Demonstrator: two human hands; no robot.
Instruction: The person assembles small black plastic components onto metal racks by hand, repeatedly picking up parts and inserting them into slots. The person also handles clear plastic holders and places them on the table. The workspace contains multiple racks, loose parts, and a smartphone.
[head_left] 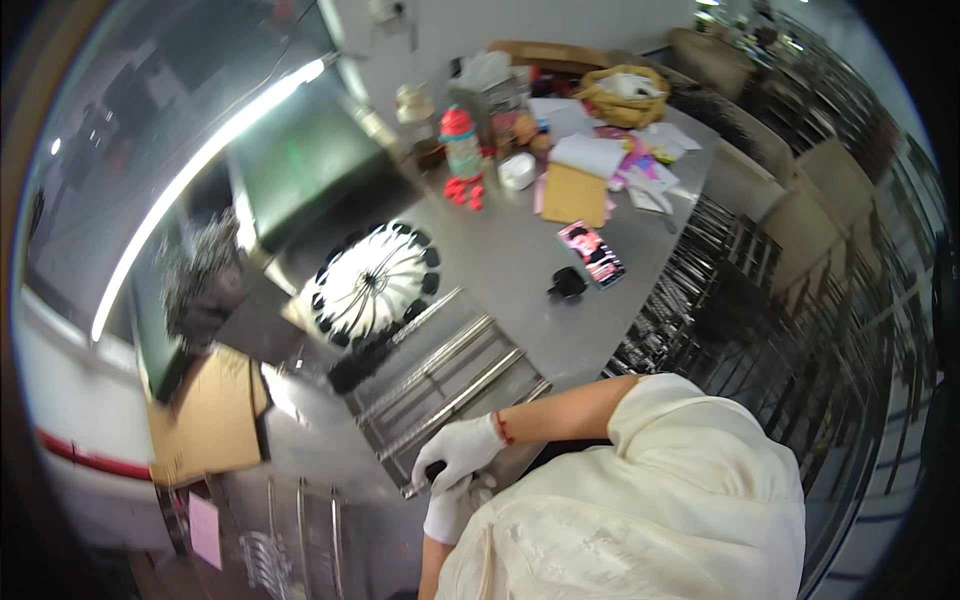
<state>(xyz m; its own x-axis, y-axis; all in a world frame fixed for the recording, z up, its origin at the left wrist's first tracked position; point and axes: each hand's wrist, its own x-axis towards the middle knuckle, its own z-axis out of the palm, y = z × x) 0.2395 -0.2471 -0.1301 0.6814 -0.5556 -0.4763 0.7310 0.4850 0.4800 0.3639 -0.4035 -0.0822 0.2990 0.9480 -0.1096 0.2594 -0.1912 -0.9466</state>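
My right hand (462, 448), in a white glove with a red band at the wrist, is closed by the near corner of a metal tube rack (440, 392). A small black piece (434, 470) shows at its fingertips; its exact kind is unclear. Just below, my left hand (450, 508), also gloved in white, comes up from the lower edge. Its fingers are mostly hidden behind the right hand. The rack lies on a steel table (500, 245), with several parallel bars across it. Beyond it sits a white round object (372, 278) ringed with black pieces.
A lit phone (593, 253) and a black item (568, 284) lie right of the rack. Farther back are a red-capped bottle (461, 145), papers (588, 155) and a yellow bag (625, 97). Cardboard (208, 415) stands left. Many metal racks (735, 300) are stacked at right.
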